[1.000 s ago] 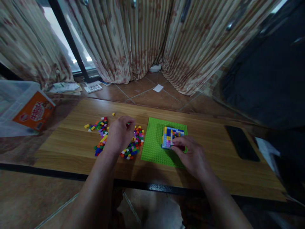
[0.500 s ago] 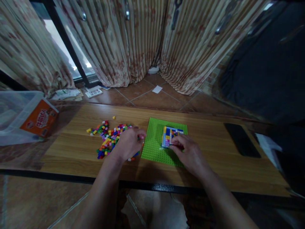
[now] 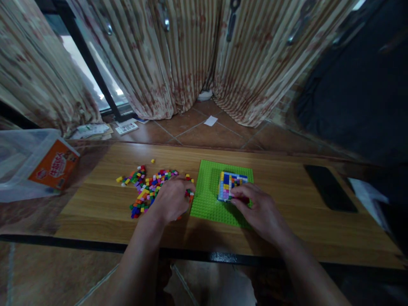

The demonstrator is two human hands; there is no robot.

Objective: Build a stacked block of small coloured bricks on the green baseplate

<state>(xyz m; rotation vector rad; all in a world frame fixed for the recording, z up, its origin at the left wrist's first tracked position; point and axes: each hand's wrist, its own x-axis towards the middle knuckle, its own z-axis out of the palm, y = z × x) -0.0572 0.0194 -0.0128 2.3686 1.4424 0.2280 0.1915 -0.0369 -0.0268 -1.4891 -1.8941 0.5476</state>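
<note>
A green studded baseplate (image 3: 208,193) lies on the wooden table (image 3: 287,221). A small block of blue, yellow, white and purple bricks (image 3: 230,183) is built on it. My right hand (image 3: 258,210) rests on the plate with its fingertips against the block's near edge. A heap of loose coloured bricks (image 3: 149,189) lies to the left of the plate. Over the heap's right end sits my left hand (image 3: 172,199), fingers curled down into the bricks; whether it grips one is hidden.
A black phone (image 3: 330,193) lies flat at the table's right end. A clear plastic bin with an orange box (image 3: 52,163) stands left of the table. Striped curtains (image 3: 191,55) hang behind, above a tiled floor with papers (image 3: 126,126).
My left hand has slid right and nearer along the brick heap, toward the baseplate's left edge, uncovering the heap's middle. My right hand has stayed at the block.
</note>
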